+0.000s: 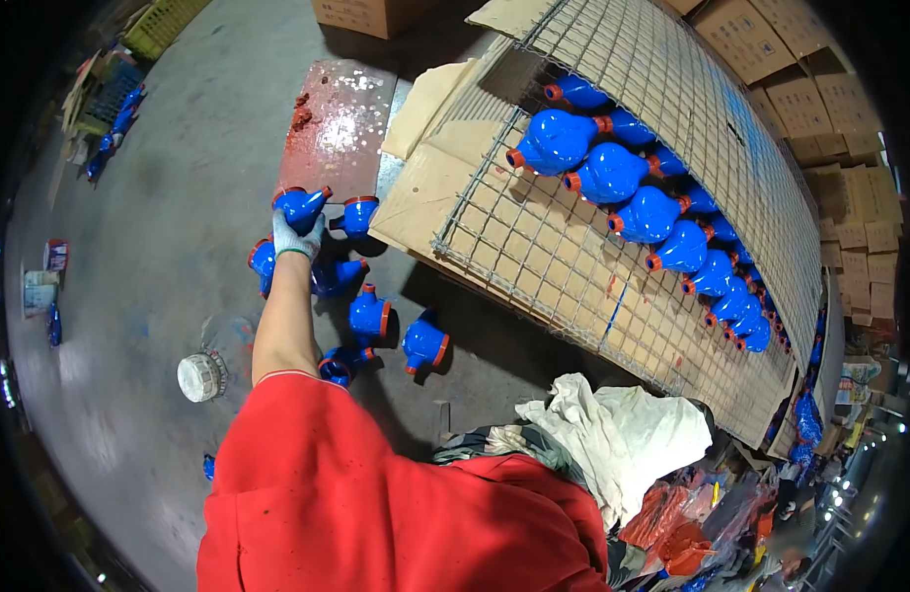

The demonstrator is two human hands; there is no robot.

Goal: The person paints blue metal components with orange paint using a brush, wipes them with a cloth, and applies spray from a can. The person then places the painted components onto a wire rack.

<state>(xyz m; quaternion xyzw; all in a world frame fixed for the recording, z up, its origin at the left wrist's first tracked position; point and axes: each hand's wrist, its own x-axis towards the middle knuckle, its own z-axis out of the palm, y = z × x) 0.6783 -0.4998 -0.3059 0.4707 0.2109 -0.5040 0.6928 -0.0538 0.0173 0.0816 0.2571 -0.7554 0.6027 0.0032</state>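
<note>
My left hand (297, 237), in a pale work glove, reaches forward over the floor. Its fingers are closed round a glossy blue casting (302, 208) with red-orange ends, shaped like a water meter body. Close beside the hand are similar castings: one to its right (357, 215), one to its left (262, 259) and one just below (339, 277), partly behind my wrist. Nearer to me lie further ones, an upright casting (368, 314), a tilted one (424, 342) and one by my forearm (341, 364). My right hand is outside the picture.
On the right, a wire mesh cage (534, 237) lined with cardboard (445, 197) holds rows of blue castings (611, 174). A red-stained board (337, 128) lies ahead. A white tub (200, 378) stands left; a pale cloth (613, 434) hangs near me. Cardboard boxes (800, 99) are stacked behind.
</note>
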